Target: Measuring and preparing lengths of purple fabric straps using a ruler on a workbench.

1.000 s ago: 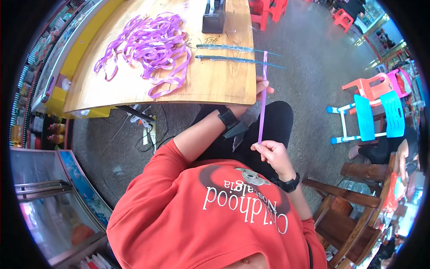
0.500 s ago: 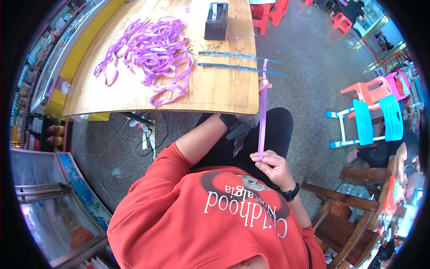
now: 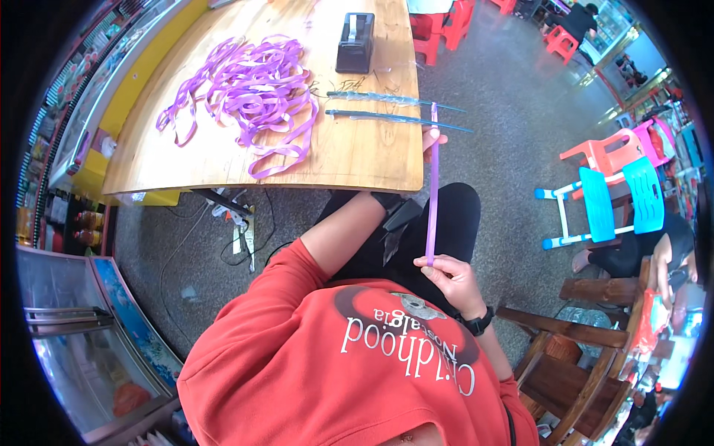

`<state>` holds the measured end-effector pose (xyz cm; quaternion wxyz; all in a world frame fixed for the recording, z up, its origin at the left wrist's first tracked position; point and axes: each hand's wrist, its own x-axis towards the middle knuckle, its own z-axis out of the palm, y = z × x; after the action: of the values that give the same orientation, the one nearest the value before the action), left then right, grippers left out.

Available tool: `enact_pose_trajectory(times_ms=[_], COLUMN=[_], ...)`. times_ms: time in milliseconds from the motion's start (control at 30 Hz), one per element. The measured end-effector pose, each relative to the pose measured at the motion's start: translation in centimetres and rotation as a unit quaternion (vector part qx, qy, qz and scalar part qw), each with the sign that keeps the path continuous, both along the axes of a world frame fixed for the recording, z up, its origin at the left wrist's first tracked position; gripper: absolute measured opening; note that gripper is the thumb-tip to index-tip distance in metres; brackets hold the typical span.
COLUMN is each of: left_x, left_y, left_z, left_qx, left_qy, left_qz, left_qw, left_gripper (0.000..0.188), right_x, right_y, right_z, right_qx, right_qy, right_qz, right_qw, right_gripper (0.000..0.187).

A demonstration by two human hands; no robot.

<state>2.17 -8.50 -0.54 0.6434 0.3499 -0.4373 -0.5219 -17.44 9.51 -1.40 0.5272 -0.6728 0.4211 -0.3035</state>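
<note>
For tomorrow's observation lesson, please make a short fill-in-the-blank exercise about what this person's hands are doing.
1. Both hands stretch one ____ ribbon strip taut.
2. The right hand pinches the strip's ____ end.
3. The left hand grips the strip at the edge of the wooden ____.
4. A loose ribbon pile lies beside a ____ tape dispenser.

Missing words: purple; near; table; black

Grey speckled floor (image 3: 513,97) seen throughout, wooden table (image 3: 372,160) at twelve o'clock, red stools (image 3: 446,30) at one o'clock, coloured plastic chairs (image 3: 617,189) at three o'clock, dark wooden chair (image 3: 580,357) at four o'clock, glass-fronted cabinet (image 3: 71,349) at eight o'clock.
</note>
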Motion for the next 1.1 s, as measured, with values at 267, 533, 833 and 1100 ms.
enact_pose_trajectory(times_ms=[267, 533, 833, 1100], left_x=[-1.1, -0.9, -1.0, -0.9], left_y=[-0.8, -0.2, 0.0, 0.0], left_z=[-2.2, -1.8, -1.4, -1.2], left_qx=[-0.032, 0.01, 0.008, 0.009], left_qy=[-0.034, 0.067, 0.111, 0.086], left_qz=[0.061, 0.021, 0.018, 0.005], left_qw=[0.997, 0.997, 0.994, 0.996], left_gripper=[0.015, 0.02, 0.02, 0.02], right_x=[0.3, 0.5, 0.4, 0.5], right_y=[0.0, 0.6, 1.4, 0.4], right_z=[0.3, 1.0, -0.1, -1.4], right_qx=[-0.122, -0.222, -0.024, 0.099], right_qy=[0.02, 0.063, 0.022, -0.05], right_qz=[0.05, 0.05, -0.058, -0.108], right_qw=[0.991, 0.972, 0.998, 0.988], right_gripper=[0.023, 0.032, 0.026, 0.02])
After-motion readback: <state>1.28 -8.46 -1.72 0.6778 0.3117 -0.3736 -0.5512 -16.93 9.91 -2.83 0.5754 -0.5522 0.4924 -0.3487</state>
